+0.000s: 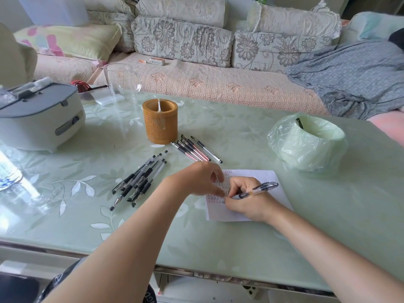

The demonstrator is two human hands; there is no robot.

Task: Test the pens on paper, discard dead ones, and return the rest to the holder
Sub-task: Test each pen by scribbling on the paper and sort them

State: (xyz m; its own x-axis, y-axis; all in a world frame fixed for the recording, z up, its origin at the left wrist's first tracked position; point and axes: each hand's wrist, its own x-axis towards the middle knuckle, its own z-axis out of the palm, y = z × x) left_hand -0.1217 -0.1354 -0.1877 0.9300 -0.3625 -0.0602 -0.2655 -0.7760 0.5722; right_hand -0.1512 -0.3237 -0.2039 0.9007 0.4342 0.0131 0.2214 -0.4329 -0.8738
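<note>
Now right fingers (235, 189) gripping pen (258, 190), left hand (203, 180) loose; holder (159, 121) penless.

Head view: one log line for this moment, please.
right hand: writing with pen on paper | left hand: steadying paper | holder: upright

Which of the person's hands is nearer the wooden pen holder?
Left. The left hand rests on the paper's edge, below the pen holder; the right hand, writing with a pen, is farther.
</note>
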